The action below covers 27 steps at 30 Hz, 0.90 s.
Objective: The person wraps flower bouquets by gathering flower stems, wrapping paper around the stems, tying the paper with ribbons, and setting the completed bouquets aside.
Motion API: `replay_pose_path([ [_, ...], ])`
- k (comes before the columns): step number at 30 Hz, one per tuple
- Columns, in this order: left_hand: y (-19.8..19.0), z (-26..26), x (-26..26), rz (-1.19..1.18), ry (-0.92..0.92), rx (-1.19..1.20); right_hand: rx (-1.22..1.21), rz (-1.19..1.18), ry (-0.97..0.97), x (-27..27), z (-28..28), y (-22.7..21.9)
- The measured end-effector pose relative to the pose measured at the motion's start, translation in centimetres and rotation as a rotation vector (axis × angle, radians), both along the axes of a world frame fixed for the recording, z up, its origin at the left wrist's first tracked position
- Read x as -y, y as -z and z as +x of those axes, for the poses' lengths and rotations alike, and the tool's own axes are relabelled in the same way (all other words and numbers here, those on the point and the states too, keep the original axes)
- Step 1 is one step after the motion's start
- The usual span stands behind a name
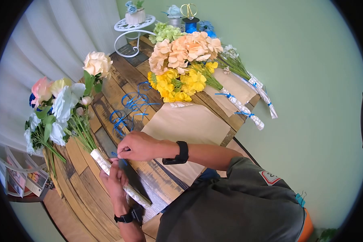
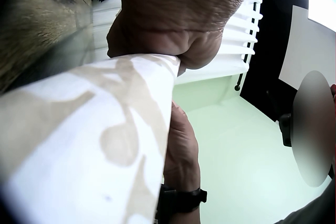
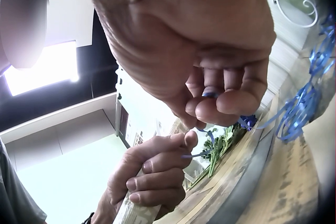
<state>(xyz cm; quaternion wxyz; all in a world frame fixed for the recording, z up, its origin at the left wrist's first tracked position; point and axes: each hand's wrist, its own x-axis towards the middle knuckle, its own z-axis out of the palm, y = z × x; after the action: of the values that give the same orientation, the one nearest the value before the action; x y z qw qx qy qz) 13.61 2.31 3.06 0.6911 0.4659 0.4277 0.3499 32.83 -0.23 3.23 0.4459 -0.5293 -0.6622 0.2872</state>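
Note:
My left hand (image 1: pixel 115 180) grips a bunch of flower stems wrapped in white-and-beige patterned paper (image 1: pixel 139 196). Above the wrap, green stems (image 1: pixel 82 131) lead up toward pale flowers at the left. My right hand (image 1: pixel 137 145) is just above and beside the left one, pinching a thin blue ribbon (image 3: pixel 197 155) in curled fingers. In the right wrist view this ribbon runs between both hands, near the left thumb. From the right hand it trails toward a loose curly heap of blue ribbon (image 3: pixel 302 111). The wrapped stems (image 2: pixel 105 134) fill much of the left wrist view.
Brown paper (image 1: pixel 189 125) lies under my right forearm. Yellow flowers (image 1: pixel 165 86) and peach flowers (image 1: pixel 189 48) lie beyond it, near other wrapped, ribbon-tied stems (image 1: pixel 242 108). Light blue flowers (image 1: pixel 62 105) are at the left. A white stand (image 1: pixel 135 23) and a ribbon spool (image 1: pixel 190 26) occupy the back.

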Motion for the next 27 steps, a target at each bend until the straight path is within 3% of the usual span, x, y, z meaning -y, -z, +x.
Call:
replay_pose_path([
  [21, -0.5, -0.1, -0.2, -0.039, 0.005, 0.04, 0.097, 0.029, 0.004, -0.3, -0.3, 0.7],
  [27, -0.5, -0.4, -0.5, -0.057, 0.027, 0.083, -0.058, -0.139, -0.058, 0.3, -1.0, -0.1],
])
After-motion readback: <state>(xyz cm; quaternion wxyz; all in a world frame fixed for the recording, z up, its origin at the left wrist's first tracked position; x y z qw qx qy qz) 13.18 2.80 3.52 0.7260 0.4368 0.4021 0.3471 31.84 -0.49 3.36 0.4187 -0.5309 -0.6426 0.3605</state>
